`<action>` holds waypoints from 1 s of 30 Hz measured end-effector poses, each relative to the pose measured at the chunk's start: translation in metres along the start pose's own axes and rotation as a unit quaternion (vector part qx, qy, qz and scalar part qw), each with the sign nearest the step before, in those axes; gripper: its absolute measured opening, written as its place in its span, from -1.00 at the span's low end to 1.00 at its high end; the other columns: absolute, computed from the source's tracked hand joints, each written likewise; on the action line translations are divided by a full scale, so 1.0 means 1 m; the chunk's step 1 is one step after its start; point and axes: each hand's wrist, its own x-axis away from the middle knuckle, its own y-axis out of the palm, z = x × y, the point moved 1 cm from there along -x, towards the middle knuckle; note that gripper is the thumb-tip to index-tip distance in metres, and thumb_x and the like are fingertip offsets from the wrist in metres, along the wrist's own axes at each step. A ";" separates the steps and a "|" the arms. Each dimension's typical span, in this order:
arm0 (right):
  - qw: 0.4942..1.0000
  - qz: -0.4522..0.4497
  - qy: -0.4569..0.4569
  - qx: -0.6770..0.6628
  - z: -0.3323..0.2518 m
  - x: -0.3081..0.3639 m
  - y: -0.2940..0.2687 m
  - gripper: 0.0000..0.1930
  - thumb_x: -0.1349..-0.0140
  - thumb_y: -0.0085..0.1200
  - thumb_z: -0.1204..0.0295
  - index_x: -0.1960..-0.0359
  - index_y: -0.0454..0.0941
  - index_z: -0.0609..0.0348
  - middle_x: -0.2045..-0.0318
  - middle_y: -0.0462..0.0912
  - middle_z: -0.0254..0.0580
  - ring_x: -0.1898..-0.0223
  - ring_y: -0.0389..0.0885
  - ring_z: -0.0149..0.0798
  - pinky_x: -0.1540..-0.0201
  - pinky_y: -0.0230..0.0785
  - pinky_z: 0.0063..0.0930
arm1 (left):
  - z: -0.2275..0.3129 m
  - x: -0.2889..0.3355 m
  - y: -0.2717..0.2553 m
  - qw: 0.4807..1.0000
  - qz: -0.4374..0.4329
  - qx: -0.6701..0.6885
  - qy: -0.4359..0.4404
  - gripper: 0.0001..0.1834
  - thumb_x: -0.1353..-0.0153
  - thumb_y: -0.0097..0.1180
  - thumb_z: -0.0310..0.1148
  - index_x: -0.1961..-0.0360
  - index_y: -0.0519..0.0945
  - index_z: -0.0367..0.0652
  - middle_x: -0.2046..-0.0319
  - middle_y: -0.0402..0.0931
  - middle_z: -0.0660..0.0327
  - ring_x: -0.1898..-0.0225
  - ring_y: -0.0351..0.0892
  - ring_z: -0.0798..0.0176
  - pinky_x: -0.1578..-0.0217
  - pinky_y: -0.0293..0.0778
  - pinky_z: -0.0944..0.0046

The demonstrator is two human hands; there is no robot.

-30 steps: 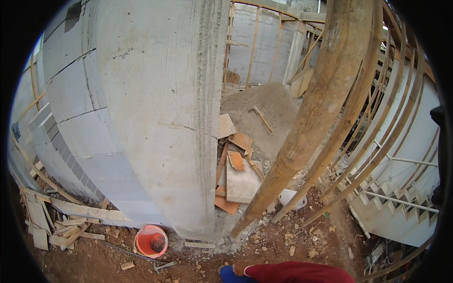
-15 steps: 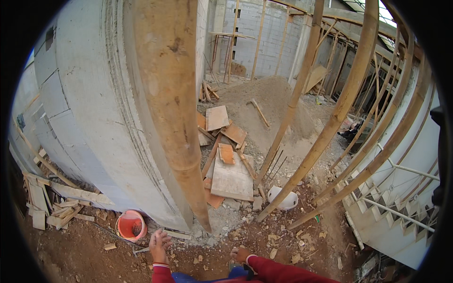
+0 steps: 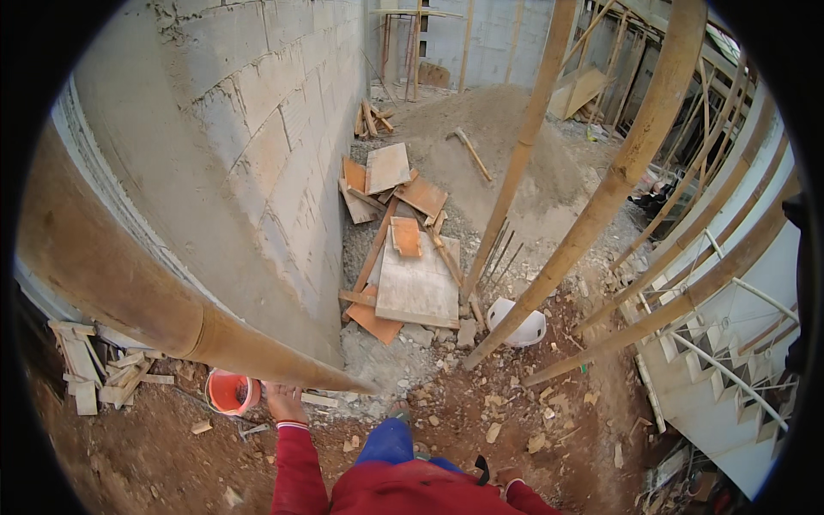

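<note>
Bamboo pole (image 3: 129,283) beside the end of a grey block wall (image 3: 283,172), with a tapering foot apparently on the ground (image 3: 163,455) near the wall's lower corner; true lean impossible to judge through the curvature of the lens. Left hand (image 3: 283,403) at the pole's lower outline, near the foot, with fingertips lost against the shaft: no clear evidence of contact, nor of a wide or narrow grip. Right hand (image 3: 511,476) well apart, low beside the body and partly hidden by a red sleeve (image 3: 530,498); an equally unreadable grip, without any visible load. On the ground just left of the left hand, a red bucket (image 3: 251,396); near the bucket, toward the body, a hammer (image 3: 254,430); to the hand's right, along the wall's foot, a wooden strip (image 3: 319,399).

Handling of the pole, by judgement: stiff along the length, probably hollow and light for such thickness, yet awkward through sheer length; smooth enough to slip in a dusty palm; tough, but liable to split lengthwise. For a sure hold, wrap the fingers round the shaft beside the swollen joint, a likely stop against sliding. Handling of the bucket: presumably light and slightly flexible; best held by opposite sides of the rim.
</note>
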 end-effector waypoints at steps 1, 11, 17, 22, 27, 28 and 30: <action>0.999 0.005 0.009 -0.052 -0.002 0.002 -0.002 -0.57 -0.27 0.03 0.06 0.13 0.76 0.13 0.12 0.77 0.02 0.07 0.76 0.00 0.04 0.58 -0.15 | -0.013 -0.009 -0.004 1.000 0.021 0.021 -0.008 -0.25 -0.50 -0.15 0.20 -0.45 0.27 -0.16 -0.41 0.28 0.00 -0.40 0.31 -0.03 -0.39 0.21 -0.09; 0.775 0.033 0.162 -0.610 0.034 -0.112 -0.115 -0.72 -0.31 0.08 0.26 0.16 0.69 0.19 0.24 0.77 -0.02 0.33 0.77 -0.10 0.34 0.64 -0.20 | -0.132 -0.138 -0.090 0.985 0.032 0.123 -0.119 -0.02 -0.36 -0.12 0.42 -0.53 0.12 -0.10 -0.45 0.23 0.05 -0.43 0.26 0.02 -0.38 0.27 -0.06; 0.803 0.198 0.047 -0.561 0.061 -0.220 -0.260 -0.76 -0.32 0.10 0.34 0.12 0.66 0.24 0.29 0.77 -0.03 0.43 0.78 -0.15 0.46 0.67 -0.28 | -0.100 -0.090 -0.054 0.988 0.056 -0.073 -0.121 0.05 -0.33 -0.04 0.42 -0.54 0.08 -0.20 -0.47 0.20 0.08 -0.42 0.26 0.07 -0.36 0.23 0.05; 0.833 0.195 0.034 -0.516 0.035 -0.293 -0.391 -0.79 -0.33 0.18 0.29 0.25 0.75 0.14 0.49 0.76 -0.18 0.52 0.73 -0.31 0.44 0.59 -0.35 | -0.112 -0.062 -0.069 0.975 0.215 0.034 -0.053 -0.08 -0.44 -0.06 0.28 -0.54 0.10 -0.19 -0.49 0.20 0.03 -0.44 0.25 0.05 -0.35 0.24 0.08; 0.835 0.064 -0.015 -0.546 -0.011 -0.377 -0.466 -0.79 -0.34 0.18 0.30 0.20 0.72 0.17 0.46 0.74 -0.21 0.49 0.71 -0.35 0.44 0.59 -0.36 | -0.221 0.007 -0.082 0.915 0.351 -0.029 -0.197 -0.42 -0.43 -0.01 -0.04 -0.32 0.36 -0.19 -0.23 0.43 0.03 -0.21 0.47 0.05 -0.18 0.44 0.05; 0.835 0.030 -0.001 -0.550 -0.013 -0.392 -0.473 -0.78 -0.34 0.18 0.29 0.19 0.72 0.18 0.45 0.74 -0.22 0.50 0.70 -0.35 0.44 0.59 -0.37 | -0.241 0.011 -0.075 0.923 0.316 -0.082 -0.206 -0.48 -0.43 0.00 -0.10 -0.28 0.41 -0.19 -0.18 0.48 0.03 -0.16 0.51 0.05 -0.14 0.48 0.04; 0.849 0.006 -0.014 -0.529 -0.012 -0.426 -0.486 -0.81 -0.37 0.16 0.33 0.16 0.68 0.18 0.40 0.74 -0.20 0.50 0.69 -0.33 0.44 0.61 -0.39 | -0.272 -0.004 -0.053 0.916 0.291 -0.172 -0.216 -0.58 -0.44 0.02 -0.17 -0.17 0.50 -0.21 -0.04 0.56 0.05 -0.05 0.58 0.06 -0.07 0.53 0.04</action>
